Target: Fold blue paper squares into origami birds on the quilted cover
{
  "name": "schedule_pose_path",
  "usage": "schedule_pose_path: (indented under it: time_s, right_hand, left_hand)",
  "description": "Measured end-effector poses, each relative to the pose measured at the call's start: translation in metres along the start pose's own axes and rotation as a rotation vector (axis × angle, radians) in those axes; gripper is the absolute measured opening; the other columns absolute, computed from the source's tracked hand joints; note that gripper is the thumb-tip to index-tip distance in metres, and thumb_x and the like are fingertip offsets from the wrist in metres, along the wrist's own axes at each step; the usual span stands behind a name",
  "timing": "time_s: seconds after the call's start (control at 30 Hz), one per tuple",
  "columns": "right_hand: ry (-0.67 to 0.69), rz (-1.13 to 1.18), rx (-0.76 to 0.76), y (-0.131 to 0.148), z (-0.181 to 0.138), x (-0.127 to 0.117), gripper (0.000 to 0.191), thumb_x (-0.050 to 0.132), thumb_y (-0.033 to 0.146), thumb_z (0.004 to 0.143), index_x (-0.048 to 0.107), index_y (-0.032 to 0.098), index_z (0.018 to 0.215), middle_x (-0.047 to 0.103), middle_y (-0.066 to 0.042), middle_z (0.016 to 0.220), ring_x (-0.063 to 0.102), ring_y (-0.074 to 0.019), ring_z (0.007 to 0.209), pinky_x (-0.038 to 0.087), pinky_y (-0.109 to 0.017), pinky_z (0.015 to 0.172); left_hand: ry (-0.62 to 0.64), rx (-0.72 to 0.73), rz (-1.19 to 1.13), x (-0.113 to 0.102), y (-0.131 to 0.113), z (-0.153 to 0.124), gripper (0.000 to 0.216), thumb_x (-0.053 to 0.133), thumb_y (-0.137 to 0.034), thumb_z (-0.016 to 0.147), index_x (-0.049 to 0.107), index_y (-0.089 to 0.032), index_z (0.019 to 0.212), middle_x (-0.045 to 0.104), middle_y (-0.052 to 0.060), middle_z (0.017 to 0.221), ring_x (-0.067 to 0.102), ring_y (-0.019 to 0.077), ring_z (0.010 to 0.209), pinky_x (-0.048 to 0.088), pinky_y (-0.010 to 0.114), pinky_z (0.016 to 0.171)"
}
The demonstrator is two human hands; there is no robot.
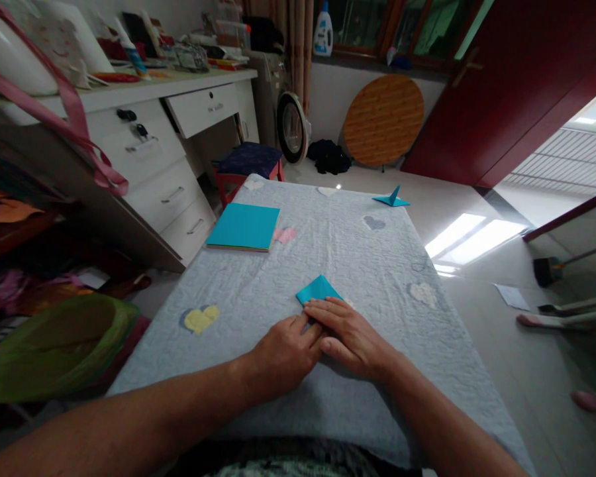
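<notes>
A small folded piece of blue origami paper (pixel 320 289) lies on the cloth-covered table, its far corner showing beyond my fingers and its near part hidden beneath them. My right hand (pixel 352 336) rests flat over the paper with fingers stretched out, partly covering the left fingertips. Curled at the paper's near edge, my left hand (pixel 289 350) has its fingers closed and pressed against it. Farther off to the left sits a stack of square blue paper (pixel 246 226). A finished-looking blue folded figure (pixel 392 197) with an upright point stands at the far right corner.
The table wears a pale quilted cloth (pixel 328 245) with heart patches. A white desk (pixel 153 159) with drawers runs along the left, and a stool (pixel 251 162) stands by it. At left front is a green-lined bin (pixel 59 344). A round wooden board (pixel 383 119) leans at the back.
</notes>
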State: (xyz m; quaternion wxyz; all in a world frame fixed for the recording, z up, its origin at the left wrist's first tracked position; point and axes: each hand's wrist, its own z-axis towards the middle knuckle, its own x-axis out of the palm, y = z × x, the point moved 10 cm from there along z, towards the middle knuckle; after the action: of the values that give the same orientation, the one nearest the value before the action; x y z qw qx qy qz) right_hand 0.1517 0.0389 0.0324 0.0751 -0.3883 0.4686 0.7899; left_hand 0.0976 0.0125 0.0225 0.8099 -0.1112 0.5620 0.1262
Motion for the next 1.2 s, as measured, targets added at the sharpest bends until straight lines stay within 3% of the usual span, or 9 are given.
schedule_pose_path:
  time_s: [0.3,0.43,0.57,0.77,1.03,1.2]
  right_hand:
    - [0.140,-0.262,0.210,-0.030,0.006,0.013,0.060,0.037,0.050,0.101,0.042,0.016,0.150,0.037,-0.013,0.157,0.030,-0.0276,0.148,0.022,-0.051,0.121]
    - [0.158,-0.407,0.300,-0.041,0.007,0.009,0.061,0.033,0.050,0.102,0.036,0.016,0.153,0.030,-0.011,0.160,0.025,-0.0256,0.150,0.020,-0.050,0.122]
    - [0.138,-0.518,0.397,-0.053,0.003,0.002,0.060,0.033,0.046,0.103,0.032,0.017,0.155,0.026,-0.009,0.162,0.024,-0.0249,0.150,0.017,-0.050,0.122]
    - [0.078,-0.595,0.500,-0.064,-0.004,-0.007,0.060,0.037,0.037,0.100,0.030,0.017,0.156,0.025,-0.009,0.163,0.022,-0.0280,0.151,0.013,-0.055,0.122]
    - [0.027,-0.614,0.554,-0.069,-0.008,-0.010,0.070,0.041,0.051,0.096,0.030,0.014,0.155,0.025,-0.010,0.163,0.018,-0.0318,0.151,0.011,-0.058,0.120]
    - [0.032,-0.601,0.596,-0.074,-0.010,-0.013,0.063,0.039,0.043,0.098,0.030,0.018,0.155,0.025,-0.006,0.163,0.018,-0.0322,0.151,0.012,-0.061,0.119]
  left_hand:
    - [0.052,0.020,0.051,0.000,-0.002,-0.001,0.019,0.056,-0.012,0.088,0.064,-0.011,0.105,0.070,0.015,0.102,0.066,0.0314,0.099,0.060,0.041,0.077]
    - [0.070,-0.017,-0.010,-0.001,0.003,0.001,0.023,0.054,-0.012,0.089,0.063,-0.011,0.109,0.071,0.013,0.105,0.067,0.0285,0.102,0.059,0.038,0.084]
    - [0.077,-0.145,-0.033,-0.001,0.017,-0.001,0.024,0.052,-0.018,0.094,0.063,-0.010,0.115,0.070,0.014,0.112,0.068,0.0245,0.100,0.058,0.036,0.085]
    - [0.104,-0.329,0.102,-0.001,0.040,-0.005,0.037,0.067,-0.035,0.089,0.066,-0.009,0.115,0.066,0.022,0.124,0.063,0.0343,0.115,0.048,0.050,0.102]
    - [0.200,-0.307,0.071,0.008,0.036,-0.008,0.060,0.071,-0.049,0.084,0.058,-0.021,0.135,0.056,0.023,0.139,0.053,0.0393,0.128,0.039,0.055,0.107]
    - [0.259,-0.296,0.075,0.010,0.038,-0.010,0.063,0.071,-0.053,0.083,0.056,-0.026,0.138,0.056,0.023,0.139,0.053,0.0399,0.129,0.039,0.055,0.106]
